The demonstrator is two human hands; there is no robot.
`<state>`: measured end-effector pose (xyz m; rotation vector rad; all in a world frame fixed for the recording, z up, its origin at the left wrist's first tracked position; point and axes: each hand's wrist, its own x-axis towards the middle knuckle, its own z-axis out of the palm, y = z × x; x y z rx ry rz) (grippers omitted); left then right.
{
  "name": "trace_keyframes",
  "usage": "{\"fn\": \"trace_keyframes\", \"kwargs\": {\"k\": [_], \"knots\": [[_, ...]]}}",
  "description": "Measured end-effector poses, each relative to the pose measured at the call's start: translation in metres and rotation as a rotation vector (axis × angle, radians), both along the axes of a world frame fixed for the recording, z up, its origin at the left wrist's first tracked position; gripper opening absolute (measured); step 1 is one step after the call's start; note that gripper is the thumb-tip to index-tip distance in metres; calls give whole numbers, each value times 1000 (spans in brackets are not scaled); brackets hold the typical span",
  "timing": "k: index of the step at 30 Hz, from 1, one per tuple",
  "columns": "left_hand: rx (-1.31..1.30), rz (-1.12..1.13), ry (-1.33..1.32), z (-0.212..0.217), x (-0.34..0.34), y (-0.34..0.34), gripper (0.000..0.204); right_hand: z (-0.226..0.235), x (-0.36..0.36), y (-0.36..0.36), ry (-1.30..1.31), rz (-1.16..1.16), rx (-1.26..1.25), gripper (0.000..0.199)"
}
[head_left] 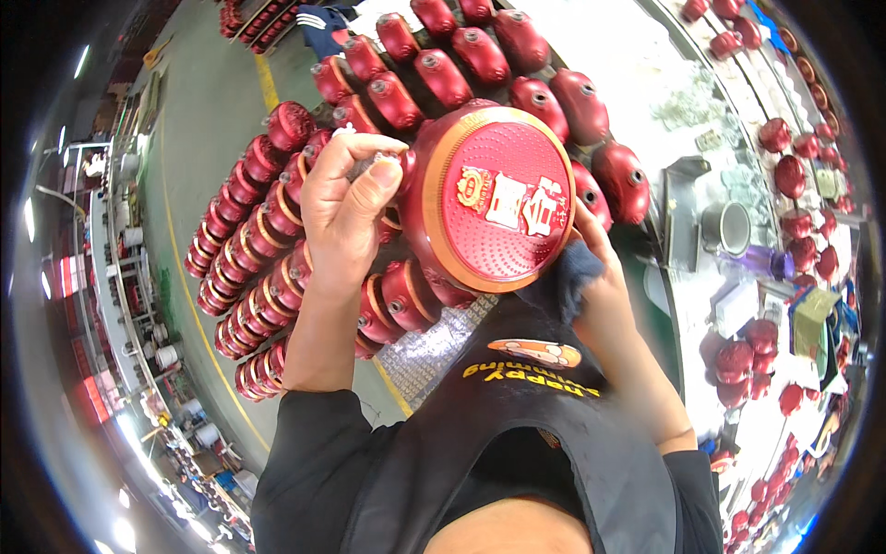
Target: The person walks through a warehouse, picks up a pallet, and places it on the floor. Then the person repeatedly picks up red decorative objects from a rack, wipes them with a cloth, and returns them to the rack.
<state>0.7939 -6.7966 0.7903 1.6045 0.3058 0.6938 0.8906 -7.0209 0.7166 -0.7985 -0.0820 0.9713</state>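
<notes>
In front of my chest is a round, drum-shaped red bottle, its dotted flat face turned toward me. An orange-gold band rings that face, and raised gold lettering stands out on it. My left hand grips the bottle's narrow end at the left, thumb and fingers closed round it; a clear, glassy bit shows between them. Fingers of my right hand curl behind the bottle's lower right edge. A dark blue cloth is bunched in that same hand against the bottle, partly hiding the palm.
Rows of similar red bottles stand close behind the held one, with more banded ones at the left. On the right, a bright worktable carries a metal cup and scattered red bottles. A yellow floor line runs along the left.
</notes>
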Motion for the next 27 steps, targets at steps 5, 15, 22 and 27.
{"fn": "trace_keyframes", "kwargs": {"k": [5,15,22,27], "knots": [[286,-40,65,-8,12,-34,18,-5,5,-17,95,-167,-90,49],[283,21,127,-27,12,-75,16,-37,15,-39,172,-232,-120,33],[198,1,131,-29,8,-67,16,-37,13,-50,131,-119,-61,40],[313,4,111,-28,2,-77,18,-49,14,-41,226,-210,-76,39]]}}
